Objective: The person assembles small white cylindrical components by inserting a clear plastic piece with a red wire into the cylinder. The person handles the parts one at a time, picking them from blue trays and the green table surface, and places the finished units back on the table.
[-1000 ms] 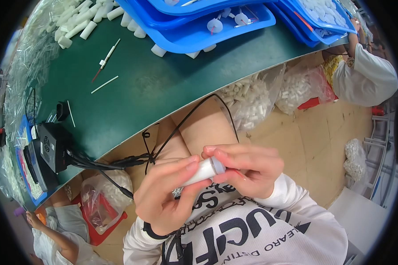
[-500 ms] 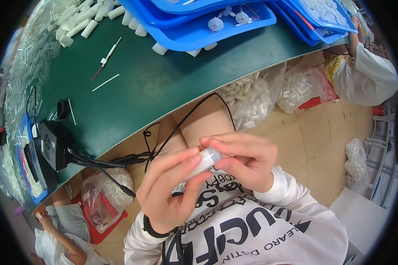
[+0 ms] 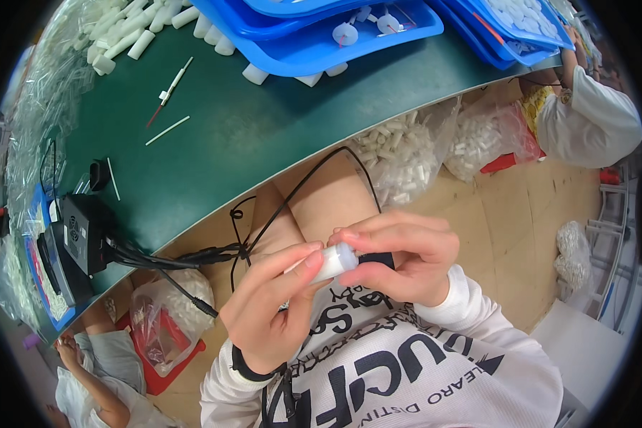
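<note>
Both hands: are hovering over the lap, wrists angling inward, fingertips facing each other.
Left hand (image 3: 267,310): is curling around a white cylinder (image 3: 327,266), thumb opposing fingers, gripping it.
Right hand (image 3: 415,260): is staying partly open, thumb and forefinger parting around the translucent end piece (image 3: 347,257); whether they are pinching it, I cannot tell.
White cylinder: is slanting between the hands, before the printed white shirt (image 3: 385,378), off the table.
Green tabletop (image 3: 228,157): is bearing stacked blue trays (image 3: 299,55), loose white cylinders (image 3: 141,44), a thin white stick (image 3: 167,130) and a black box-shaped device (image 3: 85,239).
Tan floor (image 3: 506,235): is showing beyond plastic bags (image 3: 441,128) of white pieces.
Co-workers: one is sitting at far right, white sleeve (image 3: 592,121) showing; another, lower left (image 3: 93,389).
</note>
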The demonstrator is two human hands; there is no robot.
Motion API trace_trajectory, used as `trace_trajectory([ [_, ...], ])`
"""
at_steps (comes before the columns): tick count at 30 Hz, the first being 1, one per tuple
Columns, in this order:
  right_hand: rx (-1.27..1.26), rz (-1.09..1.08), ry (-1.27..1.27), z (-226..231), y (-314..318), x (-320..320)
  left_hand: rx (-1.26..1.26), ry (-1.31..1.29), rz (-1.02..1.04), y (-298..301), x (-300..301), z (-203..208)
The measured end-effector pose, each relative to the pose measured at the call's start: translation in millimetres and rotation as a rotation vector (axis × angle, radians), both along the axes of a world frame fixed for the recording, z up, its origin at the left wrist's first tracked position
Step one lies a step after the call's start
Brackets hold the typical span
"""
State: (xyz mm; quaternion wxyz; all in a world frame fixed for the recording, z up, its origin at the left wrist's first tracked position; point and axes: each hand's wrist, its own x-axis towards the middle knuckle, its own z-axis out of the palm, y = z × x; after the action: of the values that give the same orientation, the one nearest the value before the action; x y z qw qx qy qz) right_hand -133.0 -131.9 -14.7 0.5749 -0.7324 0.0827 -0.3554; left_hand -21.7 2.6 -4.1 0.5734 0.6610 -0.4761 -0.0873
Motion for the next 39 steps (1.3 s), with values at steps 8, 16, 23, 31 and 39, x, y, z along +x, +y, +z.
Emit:
trace_trajectory([
  [8,0.035,-0.040,-0.025,-10,5,1,-0.061,-0.196,0.027,-5,1,-8],
  [16,0.396,-0.282,0.028,-7,14,3,-0.043,-0.444,0.150,-12,9,-5],
  [23,0.561,-0.161,0.052,2,26,9,-0.009,-0.282,-0.014,-8,1,-16],
  [31,0.360,-0.271,-0.138,-3,34,8,-0.292,0.315,0.104,-12,-7,-21],
  [39,0.072,-0.283,-0.119,2,27,9,-0.381,0.424,0.137,-13,-11,-22],
])
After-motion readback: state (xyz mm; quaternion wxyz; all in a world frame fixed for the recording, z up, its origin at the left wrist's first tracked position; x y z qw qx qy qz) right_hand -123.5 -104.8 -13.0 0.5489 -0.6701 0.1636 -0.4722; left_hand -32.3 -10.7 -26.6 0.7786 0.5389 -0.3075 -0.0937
